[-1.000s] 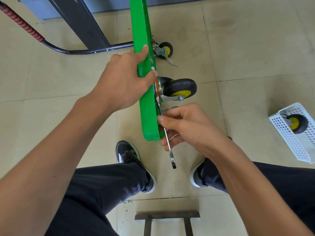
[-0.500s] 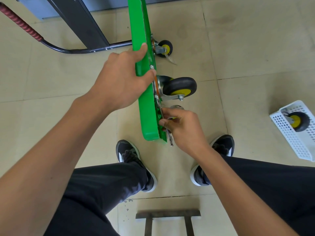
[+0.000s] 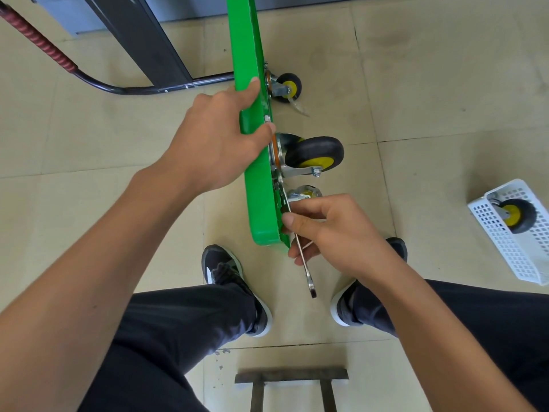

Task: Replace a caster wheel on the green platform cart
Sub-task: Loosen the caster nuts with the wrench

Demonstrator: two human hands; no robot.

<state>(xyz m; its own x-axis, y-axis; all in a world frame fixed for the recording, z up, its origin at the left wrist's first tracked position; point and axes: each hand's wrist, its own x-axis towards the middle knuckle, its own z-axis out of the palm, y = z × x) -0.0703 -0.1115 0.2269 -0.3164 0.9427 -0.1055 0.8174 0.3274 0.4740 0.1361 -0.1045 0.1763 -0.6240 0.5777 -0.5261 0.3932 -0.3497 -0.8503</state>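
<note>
Here the left hand (image 3: 219, 144) grips the near edge of the upturned green cart (image 3: 255, 179) while the right hand (image 3: 329, 230) grasps a wrench (image 3: 306, 266) just near of the caster wheel (image 3: 315, 153).

The green platform cart (image 3: 258, 185) stands on its edge on the tiled floor, underside facing right. The left hand (image 3: 214, 147) grips its upper edge; just below that grip a black caster wheel (image 3: 315, 153) with a yellow hub juts out sideways on a metal bracket. The right hand (image 3: 332, 233) pinches a slim metal wrench (image 3: 304, 260), its head at the mounting plate above the grip, its handle pointing down.
</note>
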